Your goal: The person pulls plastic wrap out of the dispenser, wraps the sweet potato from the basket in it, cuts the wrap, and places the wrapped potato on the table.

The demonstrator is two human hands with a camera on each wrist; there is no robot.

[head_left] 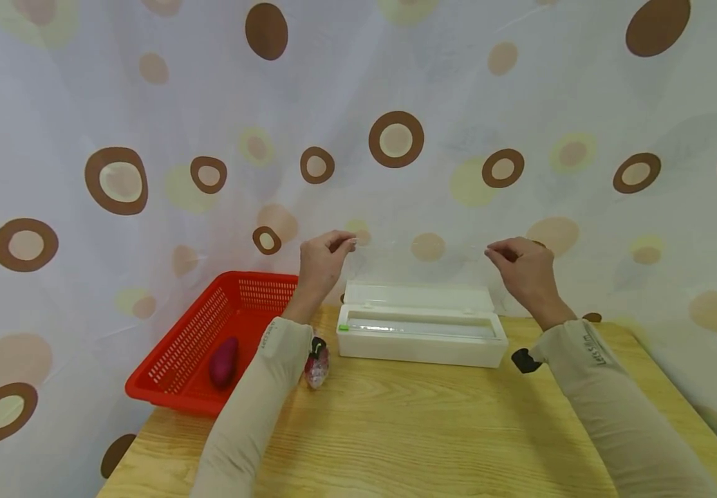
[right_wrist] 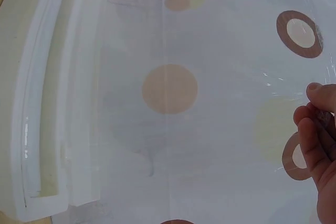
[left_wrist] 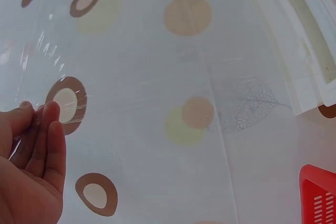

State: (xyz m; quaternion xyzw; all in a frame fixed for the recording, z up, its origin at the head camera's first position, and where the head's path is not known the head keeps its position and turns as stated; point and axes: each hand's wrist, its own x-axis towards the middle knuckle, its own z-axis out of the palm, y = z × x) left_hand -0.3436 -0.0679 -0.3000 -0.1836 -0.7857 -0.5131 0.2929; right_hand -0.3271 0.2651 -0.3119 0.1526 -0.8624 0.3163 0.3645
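A clear sheet of plastic wrap [left_wrist: 50, 51] is stretched between my two raised hands, visible mostly by its creases and glints. My left hand [head_left: 323, 263] pinches one end of it between thumb and fingers, and my right hand [head_left: 527, 270] pinches the other. Below and between the hands stands a white cling film box [head_left: 420, 348] on the table, its lid [head_left: 417, 297] raised at the back. Inside the box lies a roll of film [head_left: 420, 328], with a small green piece at the slot's left end.
At the left stands a red plastic basket [head_left: 174, 401] with a purple sweet potato [head_left: 224, 362] in it. A purple item in clear wrap [head_left: 317, 372] lies beside it, partly hidden by my left wrist. A patterned curtain [head_left: 358, 83] hangs behind the wooden table [head_left: 420, 429].
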